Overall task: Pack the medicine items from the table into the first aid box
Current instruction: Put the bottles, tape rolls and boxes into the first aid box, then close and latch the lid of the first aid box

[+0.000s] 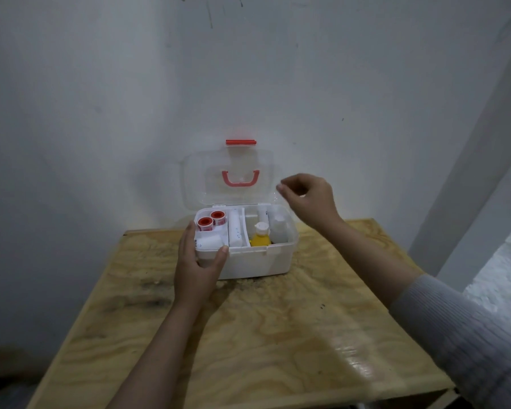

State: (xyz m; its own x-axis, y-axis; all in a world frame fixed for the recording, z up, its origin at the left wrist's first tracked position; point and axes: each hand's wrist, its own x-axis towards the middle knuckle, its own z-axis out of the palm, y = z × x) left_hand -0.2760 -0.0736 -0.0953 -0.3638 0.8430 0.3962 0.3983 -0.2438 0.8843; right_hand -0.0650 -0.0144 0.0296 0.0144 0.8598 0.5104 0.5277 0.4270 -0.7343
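The white first aid box stands at the far middle of the wooden table, its clear lid upright against the wall. Inside lie two red tape rolls, white bandage rolls, a yellow bottle and a white bottle. My left hand grips the box's front left corner, thumb on the rim. My right hand hovers at the lid's right edge, fingers curled, touching or nearly touching the lid; nothing shows in it.
The plywood table fills the lower view, its near edge at the bottom. A white wall stands right behind the box. At the right a wall corner and a pale textured surface border the table.
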